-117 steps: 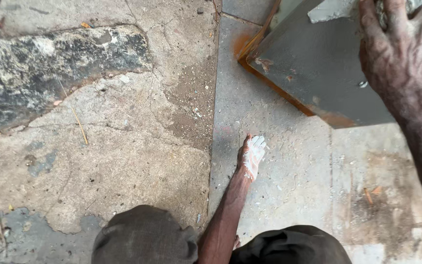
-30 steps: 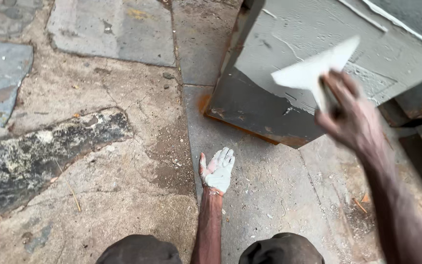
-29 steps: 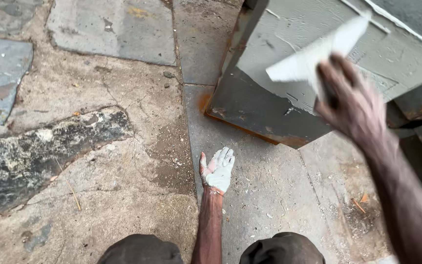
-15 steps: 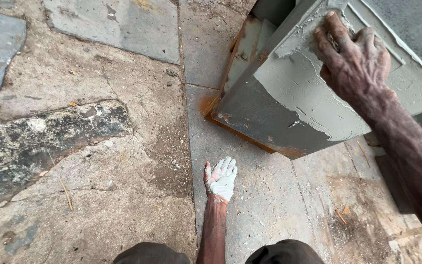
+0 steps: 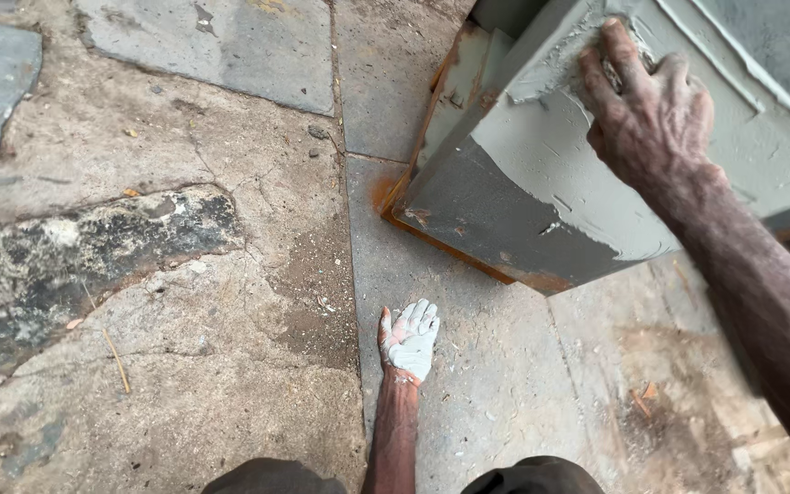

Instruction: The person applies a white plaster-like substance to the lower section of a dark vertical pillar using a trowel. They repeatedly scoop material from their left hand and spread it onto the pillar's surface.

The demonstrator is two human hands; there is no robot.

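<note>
The right hand (image 5: 651, 114) presses down on the grey metal box (image 5: 541, 197) at the far right, fingers curled over something against its putty-smeared top, though it's hidden so can't tell what. The box sits tilted on the stone floor (image 5: 230, 302), rusty orange along its bottom edge. The left hand (image 5: 411, 340), coated in pale putty, hangs loosely open and holds nothing, near the floor's middle.
</note>
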